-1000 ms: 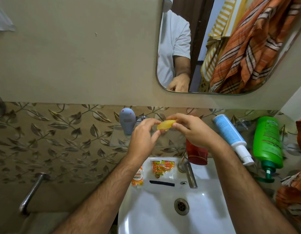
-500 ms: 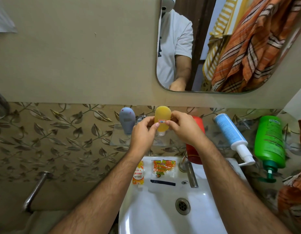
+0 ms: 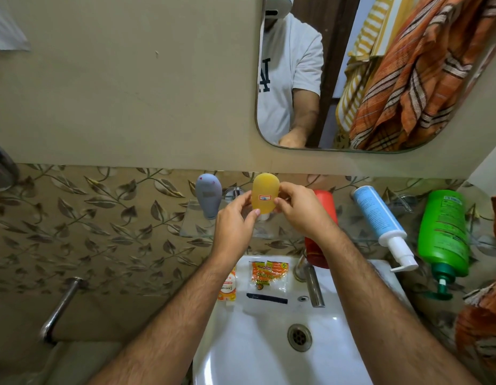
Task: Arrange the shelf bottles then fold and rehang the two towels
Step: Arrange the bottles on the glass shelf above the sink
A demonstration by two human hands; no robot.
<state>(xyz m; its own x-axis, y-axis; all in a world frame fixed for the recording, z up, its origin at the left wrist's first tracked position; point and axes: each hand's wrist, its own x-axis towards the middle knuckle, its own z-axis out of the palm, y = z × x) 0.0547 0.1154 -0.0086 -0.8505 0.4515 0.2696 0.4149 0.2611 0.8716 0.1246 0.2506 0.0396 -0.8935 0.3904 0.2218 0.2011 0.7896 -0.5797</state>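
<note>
Holding the yellow bottle [image 3: 265, 193] cap-down over the glass shelf [image 3: 196, 220], my left hand [image 3: 233, 226] pinching its left side and my right hand [image 3: 302, 212] pinching its right side. White cap mostly hidden behind my left fingertips; can't tell if it touches the shelf. Small red-bordered label faces me, text too small to read. Grey bottle [image 3: 209, 194] stands cap-down just to the left. Red bottle [image 3: 323, 229] is largely covered by my right wrist. Blue-white pump bottle [image 3: 379, 220] and green pump bottle [image 3: 442, 232] sit further right. Orange striped towel [image 3: 480, 323] is cut off at the right edge; the mirror [image 3: 380, 79] shows it hanging beside a yellow striped towel [image 3: 360, 73].
</note>
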